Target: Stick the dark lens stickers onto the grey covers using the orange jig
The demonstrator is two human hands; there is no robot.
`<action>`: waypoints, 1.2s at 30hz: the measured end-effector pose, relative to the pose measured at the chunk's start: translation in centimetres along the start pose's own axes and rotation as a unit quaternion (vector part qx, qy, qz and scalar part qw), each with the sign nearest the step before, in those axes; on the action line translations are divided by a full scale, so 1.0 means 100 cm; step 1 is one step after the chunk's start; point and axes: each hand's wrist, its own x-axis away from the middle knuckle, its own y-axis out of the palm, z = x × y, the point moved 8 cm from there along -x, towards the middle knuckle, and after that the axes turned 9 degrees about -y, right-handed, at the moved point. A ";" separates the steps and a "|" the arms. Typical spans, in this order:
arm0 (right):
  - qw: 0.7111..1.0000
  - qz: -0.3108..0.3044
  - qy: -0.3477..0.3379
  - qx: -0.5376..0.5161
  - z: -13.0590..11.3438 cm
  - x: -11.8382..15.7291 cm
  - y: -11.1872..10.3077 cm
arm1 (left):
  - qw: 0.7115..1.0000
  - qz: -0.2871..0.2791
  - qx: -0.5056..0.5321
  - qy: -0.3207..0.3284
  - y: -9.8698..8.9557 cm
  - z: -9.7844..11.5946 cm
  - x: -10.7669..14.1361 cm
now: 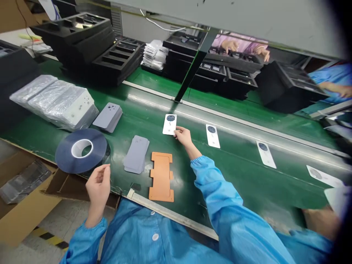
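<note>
My right hand [183, 136] pinches the lower right corner of a white phone-back panel [168, 128] with a dark round camera area, over the green work surface. Beside the roll of blue film [66, 150], my left hand [99, 182] is raised near the bench edge, thumb and fingers pressed together; whether they hold anything thin is too small to tell. Between the hands lie a stack of grey panels [135, 156] and an orange fixture plate [161, 179]. A second grey stack [106, 116] sits behind the roll.
Several white panels [212, 137] lie in a row to the right. Plastic-wrapped panels [55, 102] and black trays [110, 60] stand at the left and back. A metal post [195, 66] rises mid-bench. Other people's hands [229, 46] show behind; a blurred hand [320, 220] is at the right.
</note>
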 end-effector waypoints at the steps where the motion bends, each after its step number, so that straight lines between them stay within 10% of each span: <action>1: 1.000 0.006 0.001 0.010 0.001 -0.013 -0.002 | 1.000 0.025 -0.006 0.002 -0.012 -0.005 -0.002; 7: 0.997 0.020 0.003 0.078 -0.004 -0.038 -0.005 | 0.988 0.075 -0.130 0.037 -0.044 -0.027 -0.008; 12: 0.990 0.023 -0.050 0.129 -0.032 -0.014 0.003 | 0.991 -0.027 -0.129 -0.020 -0.027 -0.040 -0.012; 23: 0.906 -0.333 -0.247 0.085 -0.136 0.186 0.159 | 0.971 -0.133 -0.170 0.103 0.040 -0.003 0.010; 36: 0.882 -0.407 -0.226 0.070 -0.142 0.206 0.219 | 0.954 -0.193 -0.165 0.161 0.024 0.010 0.027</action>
